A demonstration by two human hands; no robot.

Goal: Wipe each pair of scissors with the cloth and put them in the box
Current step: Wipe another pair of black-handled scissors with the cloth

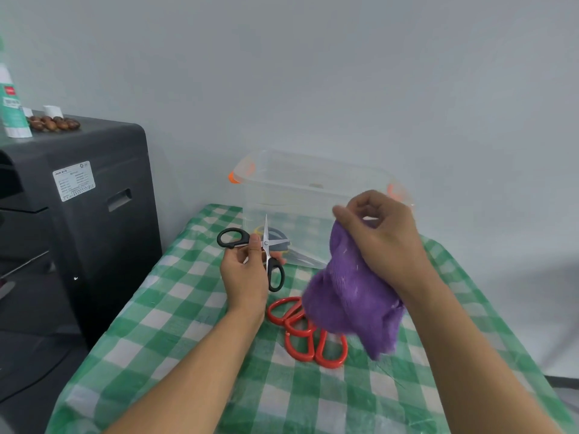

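Note:
My left hand (244, 270) grips a pair of black-handled scissors (275, 277) above the table, blades spread wide open in a cross. My right hand (382, 236) pinches a purple cloth (347, 296) that hangs down, held up to the right of the scissors and apart from them. Two red-handled scissors (308, 333) lie on the checked tablecloth below the cloth, their blades hidden by it. A clear plastic box (313, 189) with orange clips stands behind my hands; another pair of scissors with dark and yellow handles shows through its wall.
The table wears a green and white checked cloth (175, 339). A dark grey machine (81, 214) stands to the left, with a white and green bottle (12, 101) and brown nuts (53, 123) on top. A pale wall is behind the box.

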